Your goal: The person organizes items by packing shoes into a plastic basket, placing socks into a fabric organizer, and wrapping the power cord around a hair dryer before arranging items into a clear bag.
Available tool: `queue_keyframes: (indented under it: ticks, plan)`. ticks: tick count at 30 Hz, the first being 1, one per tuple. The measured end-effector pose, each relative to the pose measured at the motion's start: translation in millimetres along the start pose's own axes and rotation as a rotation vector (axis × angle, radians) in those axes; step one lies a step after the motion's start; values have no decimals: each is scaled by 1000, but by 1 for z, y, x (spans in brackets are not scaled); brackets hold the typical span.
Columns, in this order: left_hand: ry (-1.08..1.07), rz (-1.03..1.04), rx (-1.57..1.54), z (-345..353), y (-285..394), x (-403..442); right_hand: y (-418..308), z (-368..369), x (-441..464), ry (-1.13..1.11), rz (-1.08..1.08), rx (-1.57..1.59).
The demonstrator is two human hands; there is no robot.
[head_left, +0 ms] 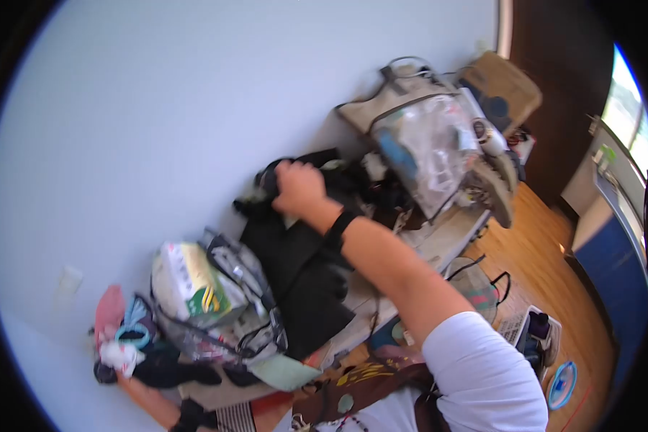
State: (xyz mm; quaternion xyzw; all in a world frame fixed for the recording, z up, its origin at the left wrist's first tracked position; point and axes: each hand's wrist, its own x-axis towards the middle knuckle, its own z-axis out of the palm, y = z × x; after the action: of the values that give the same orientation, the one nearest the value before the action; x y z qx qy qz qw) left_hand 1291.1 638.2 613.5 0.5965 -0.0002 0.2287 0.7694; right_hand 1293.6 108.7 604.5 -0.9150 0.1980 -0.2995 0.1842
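Observation:
My right hand (302, 189), with a black band at the wrist, is closed on a dark fabric item (266, 178) by the wall. Blur hides what kind of item it is. Below it spreads a large black cloth-like piece (288, 266). At the lower left, my left hand (127, 379) is mostly hidden beside a crumpled white item with red marks (119, 356); its fingers do not show. Pink cloth (110, 309) and a blue item (138, 317) lie just above that hand. A clear, dark-edged bag (201, 335) with a green-and-white package (194, 281) stands between my hands.
A beige bag with a clear front (425, 144) leans on the wall, shoes (495, 189) beside it. Behind stands a brown cardboard-like box (507, 90). On the wood floor (547, 245) are a white basket (552, 335) and a blue-rimmed round item (561, 385). A blue cabinet (608, 252) stands right.

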Motion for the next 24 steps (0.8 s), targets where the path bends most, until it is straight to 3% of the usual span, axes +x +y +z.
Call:
queue_keyframes:
  ticks: [2,4,5,6,8,10,16,18,20,24]
  plan:
    - [11,27,-8,-6,4,-4,22,-4,16,63,50,153]
    - [19,53,-11,-11,10,-8,52,-21,27,260,102,394]
    - [32,64,-14,-14,13,-8,63,-42,29,276,138,447]
    - [37,69,-11,-15,13,-8,74,-70,27,157,215,690]
    - [50,87,-10,-16,14,-8,100,-106,22,287,151,878]
    - [62,99,-7,-19,16,-9,102,-151,0,190,118,1057]
    - [71,95,-4,-29,10,-11,100,-174,-56,102,90,624]
    - [66,92,-5,-28,6,-10,94,-163,-65,-133,135,403]
    - [57,80,-14,-34,4,-9,93,-138,-65,-130,-95,32]
    - [47,72,-16,-40,-3,-10,77,-93,-50,-88,30,162]
